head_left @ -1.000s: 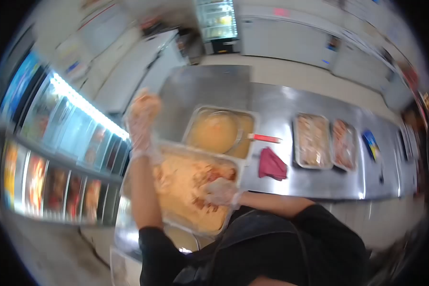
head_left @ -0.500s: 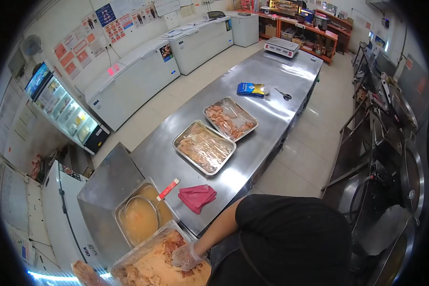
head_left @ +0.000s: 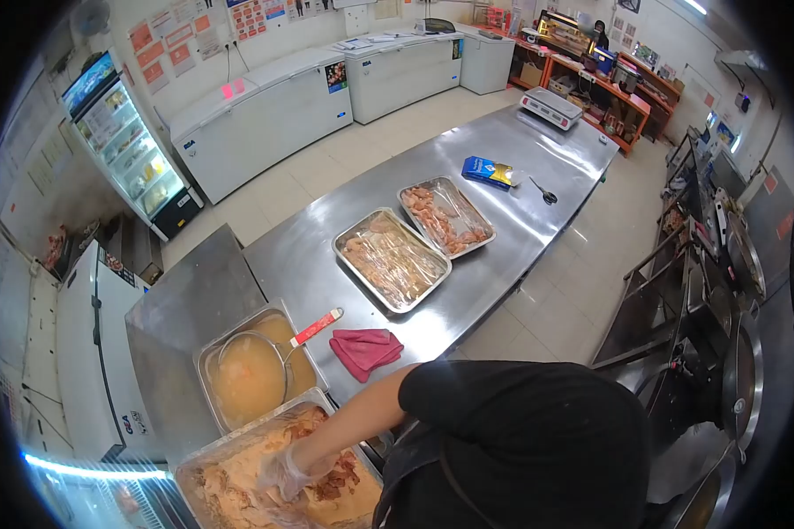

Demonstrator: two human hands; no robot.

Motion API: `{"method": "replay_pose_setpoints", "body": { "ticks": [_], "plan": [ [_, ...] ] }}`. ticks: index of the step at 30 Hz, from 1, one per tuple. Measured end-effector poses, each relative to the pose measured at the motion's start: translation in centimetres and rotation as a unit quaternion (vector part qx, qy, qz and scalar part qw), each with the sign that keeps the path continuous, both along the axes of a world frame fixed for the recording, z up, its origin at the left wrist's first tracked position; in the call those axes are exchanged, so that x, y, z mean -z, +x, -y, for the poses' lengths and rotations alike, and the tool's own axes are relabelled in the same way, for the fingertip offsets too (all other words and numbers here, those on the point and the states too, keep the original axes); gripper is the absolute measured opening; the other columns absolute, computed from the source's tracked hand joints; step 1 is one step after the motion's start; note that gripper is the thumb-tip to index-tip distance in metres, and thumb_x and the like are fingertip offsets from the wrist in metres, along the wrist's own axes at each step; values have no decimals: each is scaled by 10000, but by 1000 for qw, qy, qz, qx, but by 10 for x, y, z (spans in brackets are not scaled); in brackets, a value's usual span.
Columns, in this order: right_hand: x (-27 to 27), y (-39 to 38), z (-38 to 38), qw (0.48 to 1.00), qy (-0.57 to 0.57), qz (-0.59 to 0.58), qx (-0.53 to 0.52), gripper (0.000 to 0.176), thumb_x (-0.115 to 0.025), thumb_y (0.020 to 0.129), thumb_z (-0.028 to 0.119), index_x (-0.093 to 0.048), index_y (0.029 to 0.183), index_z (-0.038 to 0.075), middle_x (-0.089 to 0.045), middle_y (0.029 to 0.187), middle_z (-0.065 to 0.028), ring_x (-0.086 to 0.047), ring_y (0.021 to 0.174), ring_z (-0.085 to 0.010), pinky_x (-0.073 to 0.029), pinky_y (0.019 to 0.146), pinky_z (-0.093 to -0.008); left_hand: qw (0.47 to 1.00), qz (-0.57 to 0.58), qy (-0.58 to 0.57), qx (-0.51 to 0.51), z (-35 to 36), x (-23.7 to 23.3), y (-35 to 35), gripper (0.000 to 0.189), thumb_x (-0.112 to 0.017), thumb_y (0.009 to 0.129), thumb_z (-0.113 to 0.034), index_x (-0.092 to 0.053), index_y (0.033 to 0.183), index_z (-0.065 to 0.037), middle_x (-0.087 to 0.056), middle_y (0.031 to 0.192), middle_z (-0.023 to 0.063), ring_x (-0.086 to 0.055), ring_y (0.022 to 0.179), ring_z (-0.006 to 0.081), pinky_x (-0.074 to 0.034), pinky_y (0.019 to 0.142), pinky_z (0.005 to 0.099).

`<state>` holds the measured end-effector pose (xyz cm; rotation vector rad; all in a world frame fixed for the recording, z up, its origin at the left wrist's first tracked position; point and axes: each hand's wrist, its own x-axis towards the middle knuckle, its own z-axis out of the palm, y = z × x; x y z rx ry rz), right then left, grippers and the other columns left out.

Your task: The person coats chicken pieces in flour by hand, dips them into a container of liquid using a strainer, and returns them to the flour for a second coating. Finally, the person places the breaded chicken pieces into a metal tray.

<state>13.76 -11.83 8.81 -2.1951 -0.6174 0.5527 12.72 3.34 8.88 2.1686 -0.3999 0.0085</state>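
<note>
My right hand [head_left: 284, 474], in a clear plastic glove, reaches down into a metal tray [head_left: 185, 480] of orange-tinted flour. Its fingers are hidden in the coating, so whether they grip anything does not show. Reddish pieces that look like raw meat [head_left: 337, 480] lie in the flour beside the wrist. My left hand is out of view. Just behind this tray stands a metal pan [head_left: 205, 370] of cloudy yellowish liquid. A round wire strainer basket [head_left: 254, 375] rests in it, its red handle [head_left: 316, 327] extending over the table.
A folded pink cloth [head_left: 366, 351] lies on the steel table [head_left: 291, 256]. Farther back are two film-covered trays of meat [head_left: 393, 260] [head_left: 447, 214], a blue packet [head_left: 490, 171], scissors [head_left: 545, 191] and a scale [head_left: 551, 108]. Racks with large pans [head_left: 745, 379] stand right; chest freezers [head_left: 265, 123] line the wall.
My right hand has moved left and deeper into the flour tray. My left hand, seen at the lower left before, has gone from view. The camera view has shifted slightly.
</note>
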Motion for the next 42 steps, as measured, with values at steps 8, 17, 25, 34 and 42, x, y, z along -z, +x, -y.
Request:
{"method": "replay_pose_setpoints", "body": {
  "ticks": [8,17,25,34,42],
  "plan": [
    [103,29,-74,983,-27,110,-144,418,-579,811,295,-576,1177,92,-640,1063,-156,-611,938,-315,-470,794,-423,1000,-8,-5,7,7,-6,4,425,-433,961,-377,-484,1227,-49,-519,1213,117,-482,1127,261,-377,985,368],
    [98,37,-64,984,12,176,-17,323,-574,835,312,-592,1071,91,-633,967,-116,-600,946,-271,-473,772,-379,1000,-17,-3,22,11,-15,6,395,-479,938,-352,-526,1174,-39,-555,1158,117,-519,1065,254,-404,938,359],
    [56,27,-20,989,128,44,62,467,-621,806,377,-560,1131,48,-617,1036,-162,-584,979,-301,-477,822,-368,999,-25,-3,30,8,-21,5,368,-519,918,-329,-563,1127,-29,-586,1110,117,-552,1011,248,-428,895,351],
    [66,55,-28,976,-84,203,12,401,-449,913,346,-568,1045,-14,-562,1133,-208,-539,1066,-322,-432,924,-401,999,-28,-1,37,8,-40,3,339,-565,895,-304,-604,1074,-19,-621,1056,117,-589,949,241,-455,848,343],
    [-43,46,12,981,7,191,35,231,-558,881,229,-588,1012,40,-617,1035,-129,-599,924,-245,-495,735,-383,996,-17,7,88,4,-127,32,314,-605,874,-281,-641,1027,-9,-652,1008,117,-622,895,235,-479,806,335]
  ]
}}
